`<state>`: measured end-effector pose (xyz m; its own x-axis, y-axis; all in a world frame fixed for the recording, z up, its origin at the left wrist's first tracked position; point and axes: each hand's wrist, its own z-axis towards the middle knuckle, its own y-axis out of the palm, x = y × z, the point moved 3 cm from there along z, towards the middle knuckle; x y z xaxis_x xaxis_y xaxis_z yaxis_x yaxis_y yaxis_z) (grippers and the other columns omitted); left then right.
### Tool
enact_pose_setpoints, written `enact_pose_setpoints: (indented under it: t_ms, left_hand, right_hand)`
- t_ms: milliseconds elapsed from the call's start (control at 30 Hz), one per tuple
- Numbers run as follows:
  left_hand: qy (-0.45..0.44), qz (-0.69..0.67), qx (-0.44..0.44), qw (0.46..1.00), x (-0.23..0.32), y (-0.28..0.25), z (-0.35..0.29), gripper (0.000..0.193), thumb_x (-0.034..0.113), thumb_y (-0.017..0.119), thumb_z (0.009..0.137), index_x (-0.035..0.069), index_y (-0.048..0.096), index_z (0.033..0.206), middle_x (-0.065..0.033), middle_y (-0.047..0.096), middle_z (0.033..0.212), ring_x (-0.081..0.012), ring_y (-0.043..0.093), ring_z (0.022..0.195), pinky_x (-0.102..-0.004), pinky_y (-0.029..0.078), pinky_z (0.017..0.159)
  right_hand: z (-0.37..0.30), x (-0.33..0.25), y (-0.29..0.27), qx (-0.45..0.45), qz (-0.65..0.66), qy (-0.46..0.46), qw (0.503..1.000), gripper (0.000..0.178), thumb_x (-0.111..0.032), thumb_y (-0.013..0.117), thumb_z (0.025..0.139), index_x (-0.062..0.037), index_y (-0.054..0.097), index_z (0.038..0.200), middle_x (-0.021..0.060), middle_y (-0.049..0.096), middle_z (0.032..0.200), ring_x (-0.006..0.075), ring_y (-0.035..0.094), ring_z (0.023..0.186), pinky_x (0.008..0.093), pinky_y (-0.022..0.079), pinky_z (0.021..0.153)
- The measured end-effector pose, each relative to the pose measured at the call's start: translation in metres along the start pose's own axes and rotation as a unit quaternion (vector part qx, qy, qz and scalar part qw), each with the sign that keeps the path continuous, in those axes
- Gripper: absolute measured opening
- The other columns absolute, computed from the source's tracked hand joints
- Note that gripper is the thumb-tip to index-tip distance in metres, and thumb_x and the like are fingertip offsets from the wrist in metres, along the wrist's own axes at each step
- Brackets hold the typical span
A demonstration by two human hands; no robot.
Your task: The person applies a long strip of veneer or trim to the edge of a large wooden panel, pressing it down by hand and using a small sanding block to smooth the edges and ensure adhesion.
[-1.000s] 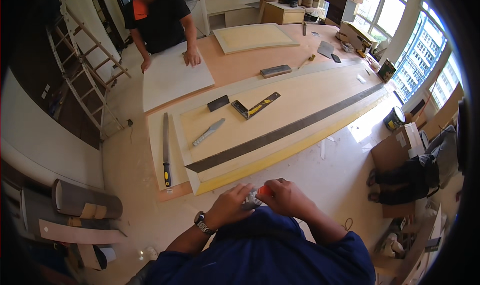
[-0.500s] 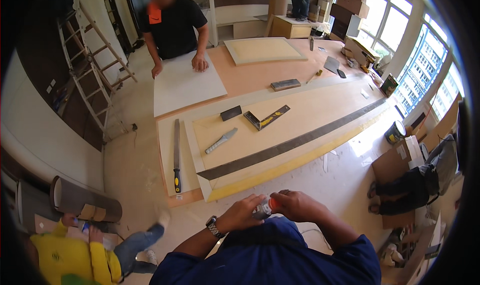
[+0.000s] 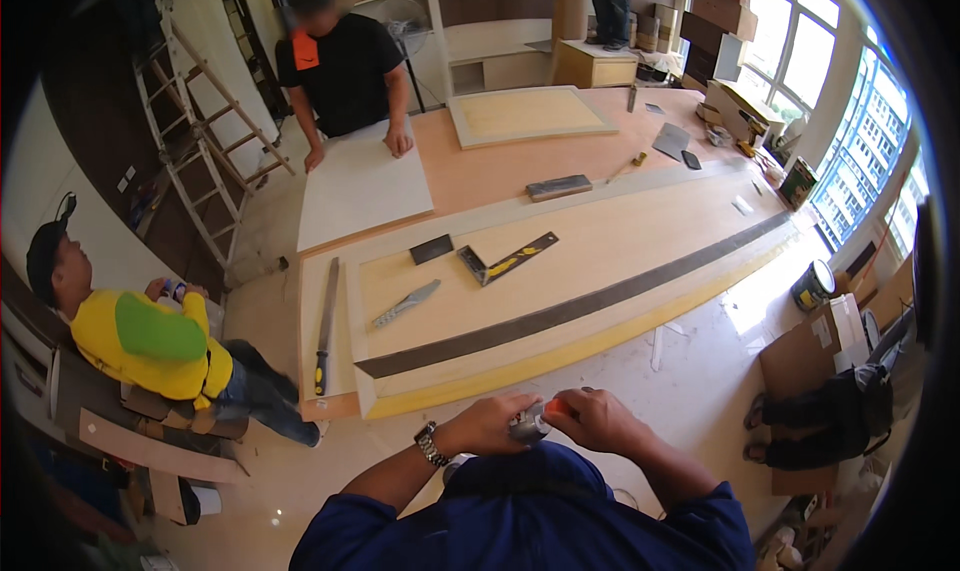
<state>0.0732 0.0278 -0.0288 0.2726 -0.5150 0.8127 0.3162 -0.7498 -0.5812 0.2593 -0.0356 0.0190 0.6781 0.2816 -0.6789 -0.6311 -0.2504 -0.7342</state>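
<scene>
Close to my body, in front of my dark blue shirt, both hands are closed on one small grey object (image 3: 528, 427) with an orange end (image 3: 556, 409); its exact kind is partly hidden by my fingers. My left hand (image 3: 487, 423), with a metal watch on the wrist, grips the grey body. The fingers of my right hand (image 3: 598, 421) are around the orange end. Just beyond is a pale wood panel (image 3: 560, 316) with a dark strip (image 3: 590, 294) along its length. On it lie a grey knife (image 3: 407, 304), a try square (image 3: 507, 262) and a dark rectangular block (image 3: 432, 250).
A long file (image 3: 326, 331) lies at the table's left. Across it, a person in black (image 3: 345, 66) touches a white board (image 3: 365, 191). Someone in yellow and green (image 3: 160, 336) stands left, near a ladder (image 3: 200, 131). Paint can (image 3: 812, 285) and cardboard boxes stand right.
The view has shifted, so the table sits slightly differently. The person in yellow now appears higher up and upright at the left. My hands still hold the same object.
</scene>
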Motion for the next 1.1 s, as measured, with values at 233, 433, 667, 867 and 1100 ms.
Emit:
enact_pose_setpoints:
  t_ms: [233,433,667,867,1100]
  left_hand:
    - [0.034,-0.013,0.025,0.999,0.024,0.025,0.087,0.072,0.021,0.077,0.068,0.004,0.05,0.133,-0.0201,0.059,0.123,-0.0372,0.059,0.11,-0.0396,0.049,0.093]
    - [0.033,-0.052,0.016,0.998,0.033,0.048,0.151,0.068,0.016,0.081,0.066,0.006,0.053,0.127,-0.0177,0.065,0.111,-0.0309,0.065,0.101,-0.038,0.051,0.086]
    - [0.117,0.05,0.096,0.987,0.048,0.05,0.203,0.072,0.019,0.08,0.065,0.004,0.049,0.128,-0.0191,0.062,0.108,-0.0373,0.06,0.1,-0.0448,0.048,0.087]
    - [0.097,0.038,0.062,0.993,0.029,0.041,0.26,0.069,0.016,0.079,0.065,0.004,0.049,0.126,-0.0192,0.061,0.109,-0.039,0.058,0.102,-0.0471,0.048,0.086]
    - [0.191,0.068,0.149,0.968,0.006,0.005,0.32,0.072,0.012,0.081,0.065,0.002,0.047,0.127,-0.0185,0.058,0.112,-0.038,0.057,0.104,-0.0464,0.047,0.088]
  right_hand:
    - [-0.036,0.06,-0.051,0.094,-0.067,0.043,0.992,0.037,-0.038,0.067,0.087,-0.0015,0.06,0.09,0.0178,0.063,0.072,0.0386,0.063,0.065,0.0465,0.051,0.059]
    - [-0.061,0.102,-0.065,0.124,-0.119,0.034,0.984,0.028,-0.031,0.07,0.085,-0.0053,0.059,0.084,0.0116,0.062,0.07,0.0345,0.062,0.06,0.0432,0.049,0.054]
    - [-0.061,0.13,-0.1,0.268,-0.083,0.176,0.944,0.036,-0.039,0.061,0.091,-0.0039,0.056,0.082,0.0171,0.063,0.064,0.0371,0.064,0.061,0.0468,0.05,0.056]
    - [-0.039,0.163,-0.127,0.279,-0.127,0.256,0.917,0.032,-0.035,0.061,0.09,-0.005,0.054,0.081,0.017,0.062,0.063,0.0375,0.063,0.059,0.047,0.05,0.056]
    - [-0.01,0.184,-0.161,0.39,-0.087,0.217,0.891,0.034,-0.031,0.064,0.091,-0.0034,0.056,0.108,0.0175,0.064,0.074,0.0325,0.066,0.064,0.0414,0.051,0.06]
